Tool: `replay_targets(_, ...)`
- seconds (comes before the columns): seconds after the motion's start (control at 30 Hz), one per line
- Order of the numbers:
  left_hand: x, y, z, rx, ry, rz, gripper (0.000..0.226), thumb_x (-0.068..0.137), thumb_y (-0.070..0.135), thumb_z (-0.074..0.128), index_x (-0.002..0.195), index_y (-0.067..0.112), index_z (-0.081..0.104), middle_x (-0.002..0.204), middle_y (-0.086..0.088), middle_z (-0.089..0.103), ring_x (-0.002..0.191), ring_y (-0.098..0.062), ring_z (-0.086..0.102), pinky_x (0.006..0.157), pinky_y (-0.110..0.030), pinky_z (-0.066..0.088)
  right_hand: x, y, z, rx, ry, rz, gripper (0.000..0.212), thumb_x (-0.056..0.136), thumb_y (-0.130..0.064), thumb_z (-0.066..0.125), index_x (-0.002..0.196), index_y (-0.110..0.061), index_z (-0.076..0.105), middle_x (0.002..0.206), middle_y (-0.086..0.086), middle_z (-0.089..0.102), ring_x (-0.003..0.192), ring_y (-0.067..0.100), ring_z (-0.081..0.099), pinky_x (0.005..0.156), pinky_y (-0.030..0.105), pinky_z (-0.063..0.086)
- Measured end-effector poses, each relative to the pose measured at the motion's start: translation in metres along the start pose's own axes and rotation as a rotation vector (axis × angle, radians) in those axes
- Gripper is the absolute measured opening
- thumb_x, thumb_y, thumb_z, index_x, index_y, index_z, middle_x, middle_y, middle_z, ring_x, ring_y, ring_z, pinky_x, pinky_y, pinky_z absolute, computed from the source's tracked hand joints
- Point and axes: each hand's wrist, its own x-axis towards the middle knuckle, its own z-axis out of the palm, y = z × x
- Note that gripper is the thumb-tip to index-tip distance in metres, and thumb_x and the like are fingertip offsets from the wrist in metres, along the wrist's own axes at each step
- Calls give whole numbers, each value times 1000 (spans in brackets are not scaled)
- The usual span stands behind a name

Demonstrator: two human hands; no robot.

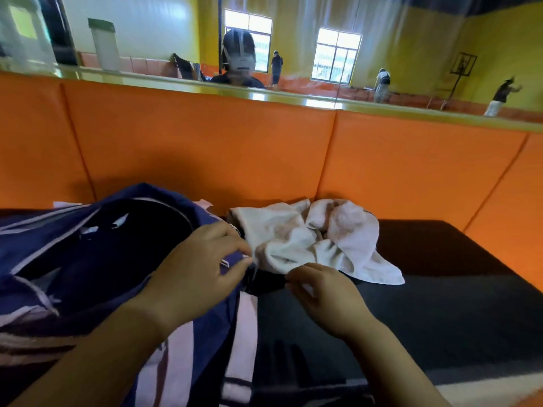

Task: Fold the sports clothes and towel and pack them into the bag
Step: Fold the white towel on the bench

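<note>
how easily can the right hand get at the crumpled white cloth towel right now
Likely yes: the right hand is at the near edge of the crumpled white towel on the black mat, with nothing between them; whether it touches the towel is unclear.

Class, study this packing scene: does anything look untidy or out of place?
Yes: the white towel lies crumpled in a heap on the black mat, right of the open bag, rather than folded flat.
</note>
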Motion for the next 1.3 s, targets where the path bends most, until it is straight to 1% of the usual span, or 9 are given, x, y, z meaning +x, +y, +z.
replay_targets(0.13,9,15,56,-39,-97,-17,34,81,51,44,91,29,68,93,16,54,87,-2,52,72,-27,49,-22,46,-12,-25,-8,229,18,92,-38,53,103,-30,65,102,-9,65,95,12,59,76,35,49)
replay_targets(0.27,26,16,103,12,-223,-65,28,89,39,54,110,25,65,110,10,53,104,-11,50,86,-30,46,-32,88,-21,-32,32,411,21,90,-38,57,108,-30,63,109,-10,64,101,11,59,78,34,50)
replay_targets(0.47,56,3,166,171,-331,-144,52,96,36,47,145,29,32,158,5,8,143,-21,4,116,-35,10,-15,143,-19,-116,18,472,61,91,-42,56,144,-25,31,143,-1,39,128,20,39,94,31,44)
replay_targets(0.6,65,-17,197,230,-381,-169,48,99,31,42,145,25,32,156,5,22,145,-25,10,116,-40,6,7,164,-8,-89,-50,472,71,90,-47,55,148,-35,15,154,2,14,137,25,27,101,36,40)
replay_targets(0.77,69,-39,212,235,-305,-147,36,87,22,55,121,18,64,132,-1,58,132,-35,41,108,-50,27,20,179,13,-205,-120,464,46,91,-49,50,134,-43,35,146,5,23,118,30,48,88,39,42)
replay_targets(0.9,78,-49,211,200,-298,-208,38,95,26,50,132,20,55,145,5,45,142,-25,24,115,-37,8,16,181,17,-136,-20,527,35,89,-29,55,124,-34,56,129,0,44,95,29,59,81,38,45)
replay_targets(1.03,74,-47,212,160,-270,-237,56,81,40,40,128,15,59,141,0,50,141,-28,28,113,-34,6,-2,179,12,-27,45,552,32,86,-15,59,115,-27,64,120,-2,52,92,24,60,69,35,51)
replay_targets(1.2,66,-26,204,93,-322,-319,52,91,43,52,135,15,50,151,-3,34,145,-24,13,117,-38,5,-46,169,2,79,167,541,29,81,-11,68,105,-28,71,104,-12,55,88,11,57,63,5,32)
replay_targets(1.3,57,9,198,-69,-234,-327,39,89,36,62,124,21,58,140,2,41,135,-19,25,110,-28,16,-76,156,-4,133,224,478,29,75,-14,77,101,-26,74,98,-9,58,82,11,57,69,17,44)
